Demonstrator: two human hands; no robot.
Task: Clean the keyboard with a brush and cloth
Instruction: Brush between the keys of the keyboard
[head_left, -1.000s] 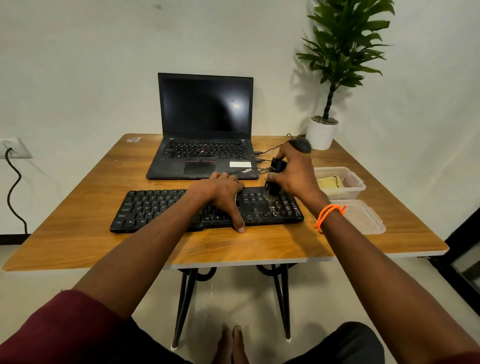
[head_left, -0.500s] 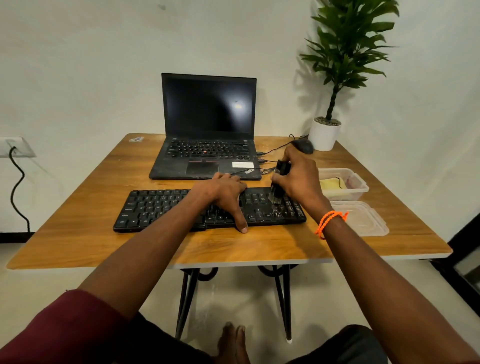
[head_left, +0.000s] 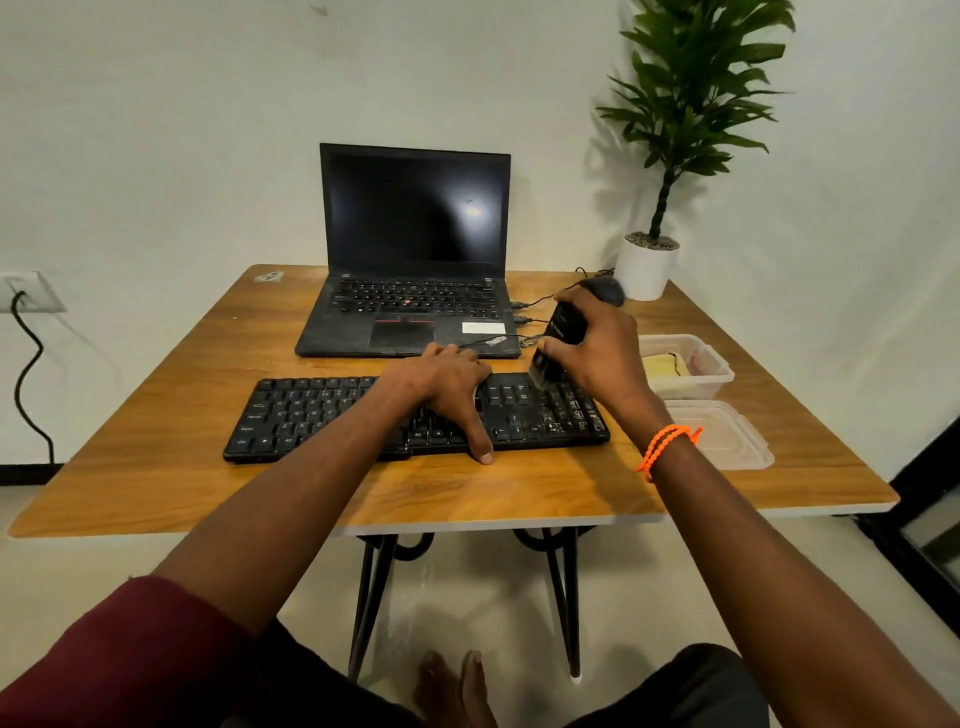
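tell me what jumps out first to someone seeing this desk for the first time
Two bare arms reach to a black keyboard at the middle of the wooden table: the left hand rests flat on its keys while the right hand grips a black brush over its right end. Behind it stands an open laptop with a dark screen, and a potted plant fills the far right corner.

Both arms reach forward over the keyboard (head_left: 415, 415). The left hand (head_left: 441, 384) lies palm down on the keyboard's middle, fingers relaxed, thumb stretched back over its near edge. The right hand (head_left: 597, 348) hovers above the keyboard's right end, fingers curled round a black brush (head_left: 558, 340), an orange band circling its wrist.
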